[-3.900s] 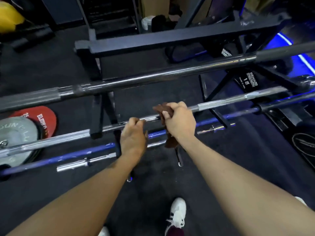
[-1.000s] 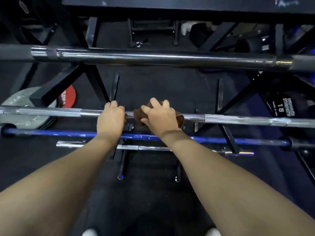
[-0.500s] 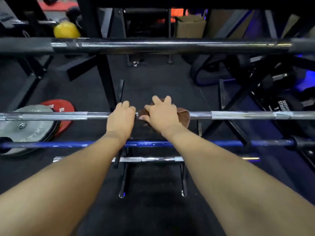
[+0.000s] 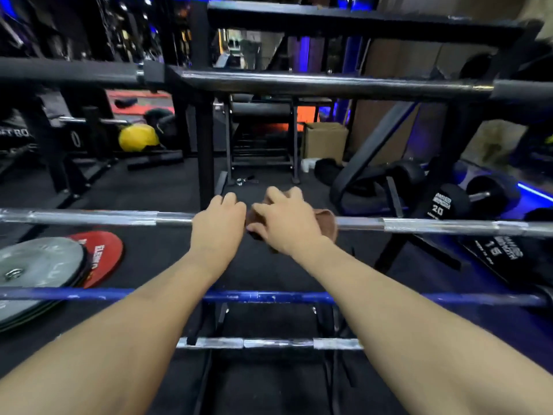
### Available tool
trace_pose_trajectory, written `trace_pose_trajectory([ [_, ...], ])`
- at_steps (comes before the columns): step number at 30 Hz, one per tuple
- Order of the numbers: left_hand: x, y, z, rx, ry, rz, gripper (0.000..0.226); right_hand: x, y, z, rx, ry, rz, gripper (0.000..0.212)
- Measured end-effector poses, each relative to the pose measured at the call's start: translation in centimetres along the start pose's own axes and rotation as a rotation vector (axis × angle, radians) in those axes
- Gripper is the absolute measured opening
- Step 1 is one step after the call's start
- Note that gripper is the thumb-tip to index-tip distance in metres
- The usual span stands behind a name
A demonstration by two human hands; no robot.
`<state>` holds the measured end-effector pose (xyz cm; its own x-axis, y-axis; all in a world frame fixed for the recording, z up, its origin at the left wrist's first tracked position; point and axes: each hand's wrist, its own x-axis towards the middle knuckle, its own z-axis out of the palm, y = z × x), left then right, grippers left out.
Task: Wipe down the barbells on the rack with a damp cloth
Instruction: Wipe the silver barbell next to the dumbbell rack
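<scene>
right hand (image 4: 287, 226) grips a brown cloth (image 4: 324, 220) around the silver barbell (image 4: 434, 227), left hand (image 4: 217, 229) gripping it bare.

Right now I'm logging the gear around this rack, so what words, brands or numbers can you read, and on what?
"20": on the end of the black dumbbell; the brand above it is too blurred.
"15": on the dumbbell lying lower right; its brand text is blurred.
White lettering on the red weight plate: sideways, too blurred to read.
White letters on the dark equipment far left: cut off, unreadable.
</scene>
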<state>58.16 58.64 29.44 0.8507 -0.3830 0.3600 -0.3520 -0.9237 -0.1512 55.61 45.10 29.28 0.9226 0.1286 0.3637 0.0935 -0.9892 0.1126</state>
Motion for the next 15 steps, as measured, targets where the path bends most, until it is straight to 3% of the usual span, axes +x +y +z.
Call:
trace_pose_trajectory([
  [6, -0.3, -0.1, 0.5, 0.027, 0.057, -0.019, 0.020, -1.4, 1.9, 0.7, -0.037, 0.102, -0.076, 0.037],
  [11, 0.0, 0.4, 0.6, -0.012, 0.037, -0.023, 0.030, -5.8, 8.5, 1.3, -0.071, 0.244, -0.009, 0.033],
  [15, 0.0, 0.7, 0.7, -0.037, 0.051, -0.038, 0.031, -5.3, 7.8, 1.8, -0.076, 0.251, 0.048, 0.033],
])
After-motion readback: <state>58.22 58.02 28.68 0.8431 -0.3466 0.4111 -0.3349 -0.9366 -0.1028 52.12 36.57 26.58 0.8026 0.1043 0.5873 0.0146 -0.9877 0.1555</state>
